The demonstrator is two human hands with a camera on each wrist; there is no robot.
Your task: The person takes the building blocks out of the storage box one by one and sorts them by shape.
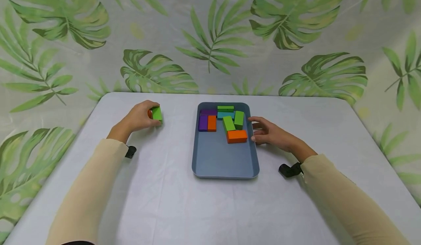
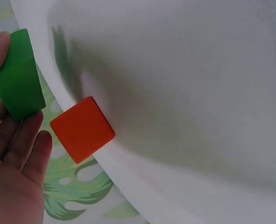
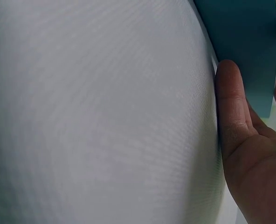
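My left hand (image 1: pixel 139 117) pinches a green block (image 1: pixel 157 115) between thumb and fingers at the left of the table. In the left wrist view that green block (image 2: pixel 21 77) is held off the cloth, and an orange block (image 2: pixel 82 130) stands close by, apart from the fingers. The head view shows only a sliver of this orange block (image 1: pixel 149 113) behind the green one. Against the right side of the blue-grey tray (image 1: pixel 223 161) rests my right hand (image 1: pixel 268 131), fingers loosely bent and spread along the rim. Its thumb touches the tray's outer wall (image 3: pixel 245 42) in the right wrist view.
Inside the tray's far half lie purple blocks (image 1: pixel 203 123), a small orange block (image 1: pixel 212 123), a blue block (image 1: pixel 225 116), several green blocks (image 1: pixel 239 120) and a larger orange block (image 1: pixel 236 136). A white cloth (image 1: pixel 158 201) covers the table; a leaf-patterned curtain (image 1: pixel 230 80) hangs behind.
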